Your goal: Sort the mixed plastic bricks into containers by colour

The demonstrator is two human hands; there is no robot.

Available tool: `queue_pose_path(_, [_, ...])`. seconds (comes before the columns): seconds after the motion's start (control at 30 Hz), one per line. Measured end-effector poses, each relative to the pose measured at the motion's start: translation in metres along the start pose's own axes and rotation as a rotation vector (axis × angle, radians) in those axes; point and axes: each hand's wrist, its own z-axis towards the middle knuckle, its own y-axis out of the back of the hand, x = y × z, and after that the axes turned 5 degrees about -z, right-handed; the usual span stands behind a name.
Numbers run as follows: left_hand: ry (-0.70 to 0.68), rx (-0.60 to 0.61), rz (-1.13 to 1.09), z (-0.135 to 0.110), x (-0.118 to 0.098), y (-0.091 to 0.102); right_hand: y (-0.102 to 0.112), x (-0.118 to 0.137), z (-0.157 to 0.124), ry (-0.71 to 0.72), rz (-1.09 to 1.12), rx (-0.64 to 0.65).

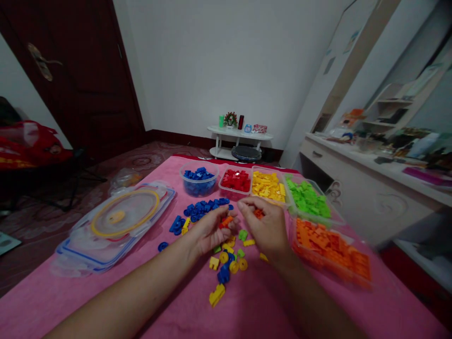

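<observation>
My left hand (209, 231) lies palm up over a loose pile of bricks, its fingers curled round an orange brick (226, 221). Close beside it, my right hand (265, 227) is closed in a pinch on another small orange brick (258, 213). Under both hands lie scattered yellow, blue and green bricks (229, 260) on the pink tablecloth (148, 282). A patch of loose blue bricks (202, 209) spreads just beyond my left hand.
Clear tubs stand in a row behind: blue bricks (198, 180), red (236, 181), yellow (267, 185), green (308, 198), and orange (328, 245) at the right. Stacked clear lids (116, 226) lie at the left. A dresser (370, 188) flanks the right side.
</observation>
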Motion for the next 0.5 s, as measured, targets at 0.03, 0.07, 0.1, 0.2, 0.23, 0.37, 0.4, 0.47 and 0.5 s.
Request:
queue_pose_path(0.03, [-0.016,-0.046,-0.005,0.001,-0.002,-0.003,0.006,0.0,0.002,-0.026,0.038,-0.038])
queue_pose_path(0.07, [-0.044,-0.097,-0.014,0.002,-0.005,-0.007,0.012,0.0,0.004,-0.048,0.058,-0.064])
queue_pose_path(0.1, [-0.079,-0.14,-0.025,0.004,-0.007,-0.011,0.017,-0.001,0.006,-0.064,0.065,-0.073])
queue_pose_path(0.2, [-0.168,-0.139,-0.061,0.012,-0.009,-0.022,0.025,-0.009,0.009,-0.069,0.029,-0.024])
queue_pose_path(0.23, [-0.188,-0.101,-0.067,0.015,-0.007,-0.025,0.025,-0.012,0.008,-0.061,0.004,0.004])
queue_pose_path(0.37, [-0.19,0.047,-0.085,0.024,0.009,-0.035,0.022,-0.019,0.005,-0.033,-0.193,0.092])
queue_pose_path(0.4, [-0.177,0.056,-0.098,0.025,0.014,-0.036,0.021,-0.02,0.005,-0.034,-0.265,0.114])
queue_pose_path(0.47, [-0.15,0.036,-0.129,0.026,0.023,-0.038,0.021,-0.021,0.004,-0.041,-0.409,0.186])
queue_pose_path(0.5, [-0.135,0.015,-0.145,0.025,0.027,-0.039,0.021,-0.021,0.004,-0.047,-0.469,0.231])
